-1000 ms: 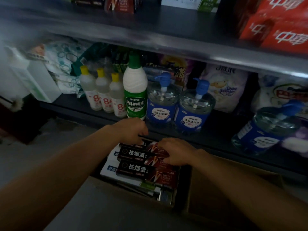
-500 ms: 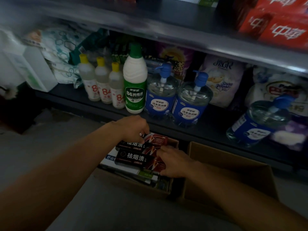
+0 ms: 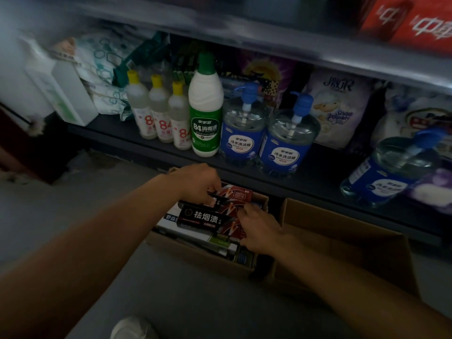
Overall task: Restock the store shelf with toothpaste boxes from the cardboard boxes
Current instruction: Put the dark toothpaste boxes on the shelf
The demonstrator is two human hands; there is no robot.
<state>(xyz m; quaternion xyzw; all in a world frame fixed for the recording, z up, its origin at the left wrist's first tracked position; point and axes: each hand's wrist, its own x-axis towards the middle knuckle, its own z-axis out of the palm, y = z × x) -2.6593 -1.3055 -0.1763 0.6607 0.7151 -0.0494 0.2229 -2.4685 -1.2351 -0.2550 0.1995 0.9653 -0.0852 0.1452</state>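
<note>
Writing on the boxes: the near black-and-red toothpaste box (image 3: pixel 208 220) reads "祛烟渍" in white; the far toothpaste box (image 3: pixel 233 195) behind it carries "TOOTH PASTE" on its red end.
Left grip: the left hand (image 3: pixel 195 183) has its fingers curled down over the left end of the far toothpaste box, clamped on it.
Right grip: the right hand (image 3: pixel 260 228) has its fingers curled onto the right end of the near toothpaste box, pinching it.
Where the toothpaste is: both dark boxes lie on top of a white carton (image 3: pixel 195 234) inside the left cardboard box (image 3: pixel 195 258), which stands on the floor in front of the lower shelf (image 3: pixel 318 165).
Cardboard boxes, counted: two, side by side; the right cardboard box (image 3: pixel 342 238) sits just beside the left one, its inside too dark to read.
Shelf labels: one green-capped white bottle (image 3: pixel 205 106) reads "84消毒液"; three small yellow-capped bottles (image 3: pixel 159 111) show a red "84"; three blue pump jugs (image 3: pixel 244 128) read "冷水洗洁精".
Other writing: a white bag (image 3: pixel 340 108) shows "Soap Powder"; red packs (image 3: pixel 415 23) on the upper shelf show "中华".
Bottom edge: a pale shoe (image 3: pixel 132 329).
</note>
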